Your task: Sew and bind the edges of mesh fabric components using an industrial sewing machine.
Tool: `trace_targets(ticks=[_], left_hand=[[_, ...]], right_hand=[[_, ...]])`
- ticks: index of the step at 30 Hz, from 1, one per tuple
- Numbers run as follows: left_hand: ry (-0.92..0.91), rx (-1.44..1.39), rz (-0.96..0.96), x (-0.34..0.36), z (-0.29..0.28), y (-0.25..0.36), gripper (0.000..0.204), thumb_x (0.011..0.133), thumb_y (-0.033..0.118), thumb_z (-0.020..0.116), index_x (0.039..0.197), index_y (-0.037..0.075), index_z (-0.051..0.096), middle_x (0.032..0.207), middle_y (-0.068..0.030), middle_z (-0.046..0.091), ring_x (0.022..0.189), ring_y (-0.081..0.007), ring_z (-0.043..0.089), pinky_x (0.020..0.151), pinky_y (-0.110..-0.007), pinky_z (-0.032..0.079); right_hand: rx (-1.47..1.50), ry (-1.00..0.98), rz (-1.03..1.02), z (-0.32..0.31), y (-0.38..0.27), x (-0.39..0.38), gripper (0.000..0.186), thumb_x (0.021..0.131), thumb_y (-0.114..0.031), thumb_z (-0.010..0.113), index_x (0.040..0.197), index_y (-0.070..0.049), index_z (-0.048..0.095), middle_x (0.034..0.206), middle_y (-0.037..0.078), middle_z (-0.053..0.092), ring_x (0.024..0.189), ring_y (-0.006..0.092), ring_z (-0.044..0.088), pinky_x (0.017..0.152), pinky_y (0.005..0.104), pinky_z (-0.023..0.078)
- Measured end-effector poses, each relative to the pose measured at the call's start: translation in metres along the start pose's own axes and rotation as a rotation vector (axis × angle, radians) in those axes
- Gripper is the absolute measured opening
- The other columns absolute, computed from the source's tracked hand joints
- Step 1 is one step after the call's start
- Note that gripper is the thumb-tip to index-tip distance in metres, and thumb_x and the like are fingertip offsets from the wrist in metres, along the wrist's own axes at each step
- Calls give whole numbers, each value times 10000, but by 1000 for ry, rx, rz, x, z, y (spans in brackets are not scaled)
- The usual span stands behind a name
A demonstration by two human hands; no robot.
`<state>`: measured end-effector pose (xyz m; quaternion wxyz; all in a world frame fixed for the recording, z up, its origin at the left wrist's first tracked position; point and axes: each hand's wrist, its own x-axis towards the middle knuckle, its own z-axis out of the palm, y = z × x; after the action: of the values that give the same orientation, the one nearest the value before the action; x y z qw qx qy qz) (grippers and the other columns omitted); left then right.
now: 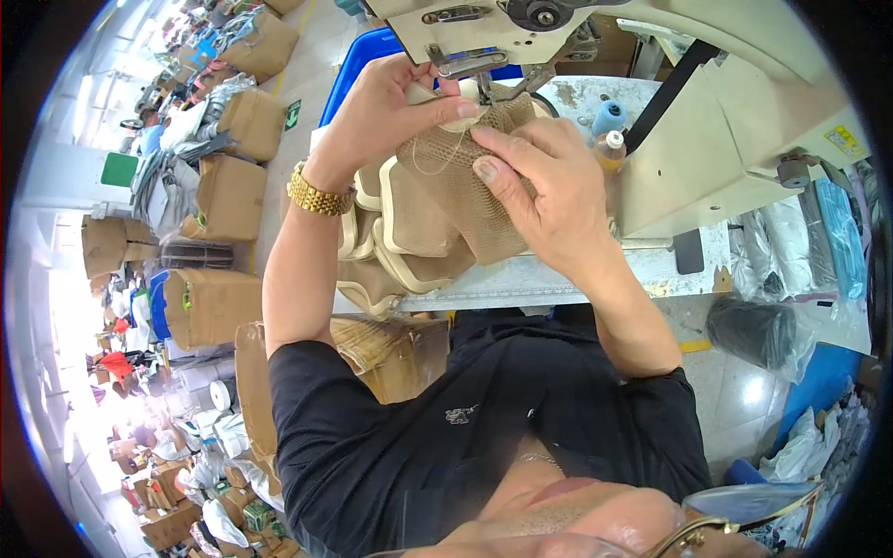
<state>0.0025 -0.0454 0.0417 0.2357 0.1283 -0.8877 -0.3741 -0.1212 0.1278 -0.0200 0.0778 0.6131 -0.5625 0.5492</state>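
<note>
Mesh fabric (470,200), sewing machine (726,130) above, blue bin (357,70) beyond

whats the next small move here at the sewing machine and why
Perhaps the right hand should sweep the pale thread aside: the thread loops loosely over the tan mesh fabric, near the left hand and the presser foot.

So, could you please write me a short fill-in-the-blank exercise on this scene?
1. The watch near the left hand is coloured ____.
2. The right hand has its fingers on brown mesh fabric at a ____ machine.
3. The small bottle is nearer the right hand than the ____ hand.
4. The thread cone beside the bottle is ____.

Missing words: gold; sewing; left; blue.
</note>
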Motion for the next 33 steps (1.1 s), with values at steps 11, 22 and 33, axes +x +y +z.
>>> trace_targets(ticks=[11,22,33], left_hand=[[-118,-17,-78,4,-12,4,277,834,187,779,994,3,649,903,16,643,835,-51,563,767,-243,490],[14,-138,-140,-12,11,11,250,856,176,760,966,-3,624,935,7,616,840,-43,563,750,-221,498],[209,174,29,-21,27,6,231,822,167,766,935,14,636,870,-51,615,730,-125,604,643,-262,497]], right_hand=[[26,56,-28,-2,8,5,176,775,-97,713,950,-82,730,791,64,604,755,260,567,672,373,462],[240,135,280,1,17,8,194,790,-117,723,948,-16,676,909,113,664,856,234,647,766,324,501],[334,140,350,11,26,15,210,764,-83,690,922,17,593,922,108,663,817,190,631,756,300,495]])
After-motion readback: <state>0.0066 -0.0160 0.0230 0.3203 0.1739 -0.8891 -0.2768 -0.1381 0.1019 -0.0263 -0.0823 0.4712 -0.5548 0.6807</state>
